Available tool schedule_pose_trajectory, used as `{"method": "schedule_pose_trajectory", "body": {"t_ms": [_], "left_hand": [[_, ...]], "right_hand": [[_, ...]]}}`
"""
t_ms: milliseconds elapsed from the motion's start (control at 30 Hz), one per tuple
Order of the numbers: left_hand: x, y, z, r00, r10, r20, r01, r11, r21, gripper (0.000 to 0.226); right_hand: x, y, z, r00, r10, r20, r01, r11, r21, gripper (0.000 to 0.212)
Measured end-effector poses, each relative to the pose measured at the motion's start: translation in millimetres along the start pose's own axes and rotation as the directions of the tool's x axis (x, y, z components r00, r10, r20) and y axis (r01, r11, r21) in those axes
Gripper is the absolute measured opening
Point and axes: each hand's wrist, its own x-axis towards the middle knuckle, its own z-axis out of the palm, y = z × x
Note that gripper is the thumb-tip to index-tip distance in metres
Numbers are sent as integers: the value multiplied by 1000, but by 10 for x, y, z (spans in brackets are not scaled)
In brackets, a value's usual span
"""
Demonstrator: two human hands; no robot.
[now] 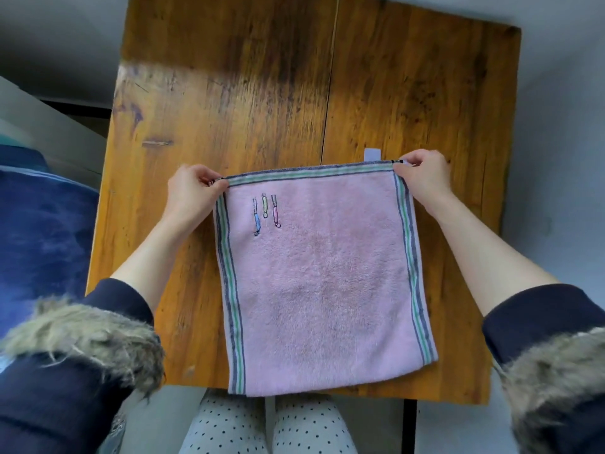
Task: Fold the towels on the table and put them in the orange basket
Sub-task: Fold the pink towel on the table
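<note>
Nearest, the pink towel (322, 283) lies flat on the wooden counter (262, 93), its near edge hanging just over the counter's front. Farther along, the left hand (191, 191) pinches the towel's far left corner and the right hand (424, 176) pinches the far right corner, beside a white tag (372, 153).

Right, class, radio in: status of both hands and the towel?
Left hand and right hand pinching far corners. Pink towel flat on wooden table. Basket not in view.
</note>
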Motion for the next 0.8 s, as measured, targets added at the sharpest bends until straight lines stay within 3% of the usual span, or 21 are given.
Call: {"method": "schedule_pose_trajectory", "body": {"t_ms": [300,567,800], "left_hand": [[-3,89,-46,990,-3,144,-2,1000,31,15],[-41,73,-124,966,-10,257,12,1000,-7,14],[-117,125,-579,920,29,390,108,940,-325,5]], "right_hand": [[-88,-59,-117,975,5,222,-16,999,49,10],[-163,-76,-241,956,-39,289,39,999,4,39],[-413,-157,-665,960,-29,279,-14,988,151,25]]}}
